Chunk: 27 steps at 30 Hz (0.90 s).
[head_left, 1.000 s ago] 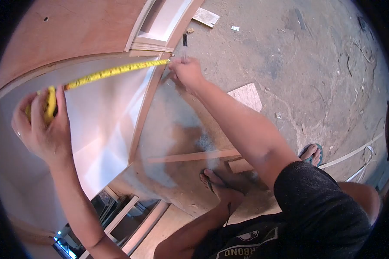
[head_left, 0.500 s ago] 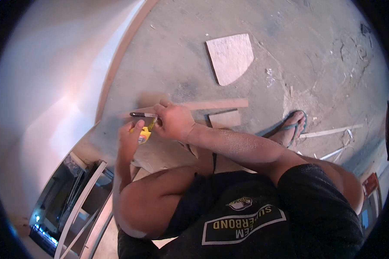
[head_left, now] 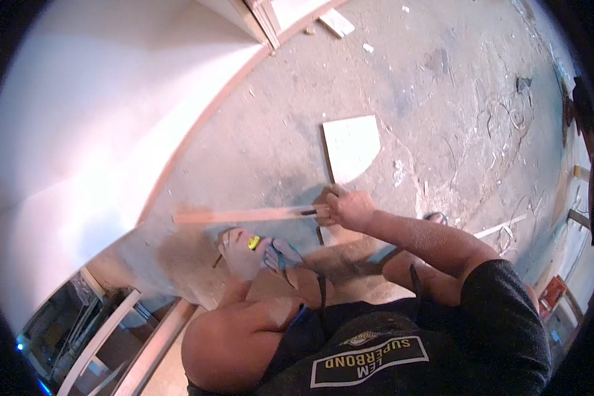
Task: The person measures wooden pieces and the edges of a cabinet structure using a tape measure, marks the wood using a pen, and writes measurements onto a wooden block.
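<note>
Now marking the wooden strip (head_left: 244, 216) on the concrete floor (head_left: 429, 99).
Right hand (head_left: 350, 208) closed on a pen (head_left: 309, 212) at the strip's end; left hand (head_left: 241, 251) grips a yellow tape measure (head_left: 253, 243). Next, I judge, the tape must lie along the strip.

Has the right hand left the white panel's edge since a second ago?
Yes. The right hand dropped from the panel to the wood strip on the floor.
</note>
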Each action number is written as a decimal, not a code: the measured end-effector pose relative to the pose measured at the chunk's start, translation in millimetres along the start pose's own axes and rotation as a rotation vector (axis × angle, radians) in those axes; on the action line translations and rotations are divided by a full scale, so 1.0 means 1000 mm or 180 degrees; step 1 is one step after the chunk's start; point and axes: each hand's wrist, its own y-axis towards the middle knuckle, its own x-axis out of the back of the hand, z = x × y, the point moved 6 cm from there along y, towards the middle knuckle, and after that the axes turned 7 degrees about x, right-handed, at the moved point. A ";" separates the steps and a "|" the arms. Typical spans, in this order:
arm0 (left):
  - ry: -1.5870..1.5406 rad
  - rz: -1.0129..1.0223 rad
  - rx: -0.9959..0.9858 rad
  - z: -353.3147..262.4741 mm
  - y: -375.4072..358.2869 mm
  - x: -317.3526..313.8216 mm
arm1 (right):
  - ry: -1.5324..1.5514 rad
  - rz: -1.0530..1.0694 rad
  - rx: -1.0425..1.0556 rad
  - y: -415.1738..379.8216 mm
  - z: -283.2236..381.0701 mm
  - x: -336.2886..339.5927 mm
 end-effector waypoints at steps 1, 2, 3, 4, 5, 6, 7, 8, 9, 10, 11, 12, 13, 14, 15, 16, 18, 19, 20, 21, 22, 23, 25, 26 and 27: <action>0.0152 -0.0100 -0.0020 -0.004 0.001 0.008 | 0.0071 -0.0253 0.0211 -0.003 0.004 0.008; -0.0075 0.0104 0.0209 0.005 0.002 0.009 | 0.0159 -0.0498 0.0418 -0.004 0.006 0.017; -0.0303 0.0323 0.0435 0.014 0.004 0.008 | 0.0326 -0.0564 0.0469 -0.003 0.004 0.025; -0.0532 0.0540 0.0667 0.024 0.008 0.006 | 0.0487 -0.0624 0.0531 -0.002 0.002 0.034; -0.0692 0.1241 0.1086 0.032 0.016 0.003 | 0.0652 -0.0667 0.0599 -0.001 0.000 0.040; -0.0846 0.1939 0.1515 0.041 0.022 0.007 | 0.0963 -0.0938 0.0721 0.003 -0.006 0.043; -0.0990 0.2640 0.1955 0.043 0.023 0.013 | 0.1063 -0.1054 0.0863 0.007 -0.004 0.057; -0.1507 0.2544 0.2111 0.038 0.033 0.027 | 0.1165 -0.1171 0.1013 0.011 0.002 0.078; -0.2023 0.2444 0.2254 0.031 0.044 0.040 | 0.1274 -0.1285 0.1157 0.017 0.004 0.094; -0.2542 0.2334 0.2378 0.024 0.056 0.050 | 0.1271 -0.1533 0.1280 0.025 0.005 0.106; -0.2997 0.2150 0.2417 0.021 0.074 0.058 | 0.1327 -0.1692 0.1341 0.034 0.006 0.120; -0.3447 0.1959 0.2447 0.015 0.095 0.065 | 0.1389 -0.1848 0.1400 0.043 0.008 0.135; -0.3487 0.1694 0.2136 -0.005 0.120 0.083 | 0.1450 -0.2006 0.1462 0.054 0.009 0.148; -0.3513 0.1437 0.1815 -0.026 0.146 0.100 | 0.1568 -0.2080 0.1422 0.067 0.006 0.157; -0.3578 0.1254 0.1722 -0.035 0.170 0.107 | 0.1692 -0.2155 0.1373 0.080 0.002 0.166; -0.3637 0.1080 0.1623 -0.043 0.192 0.113 | 0.1819 -0.2234 0.1317 0.093 -0.002 0.175; -0.3884 0.0722 0.1485 -0.058 0.231 0.120 | 0.1888 -0.2448 0.1332 0.116 -0.009 0.197; -0.4063 0.0536 0.1452 -0.064 0.247 0.123 | 0.1931 -0.2549 0.1332 0.125 -0.010 0.205; -0.4243 0.0357 0.1414 -0.070 0.262 0.124 | 0.2010 -0.2568 0.1359 0.134 -0.010 0.211; -0.4121 0.0257 0.1339 -0.077 0.276 0.128 | 0.2077 -0.2583 0.1390 0.141 -0.010 0.217; -0.3999 0.0156 0.1270 -0.083 0.289 0.133 | 0.2148 -0.2590 0.1422 0.148 -0.012 0.222; -0.3877 0.0058 0.1216 -0.090 0.298 0.137 | 0.2213 -0.2760 0.1444 0.154 -0.016 0.225; -0.3417 -0.0385 0.0896 -0.110 0.307 0.148 | 0.2340 -0.3092 0.1509 0.163 -0.026 0.229; -0.3221 -0.0608 0.0810 -0.126 0.306 0.151 | 0.2467 -0.3423 0.1267 0.165 -0.038 0.229; -0.3019 -0.0827 0.0720 -0.139 0.306 0.152 | 0.2592 -0.3747 0.1012 0.167 -0.048 0.227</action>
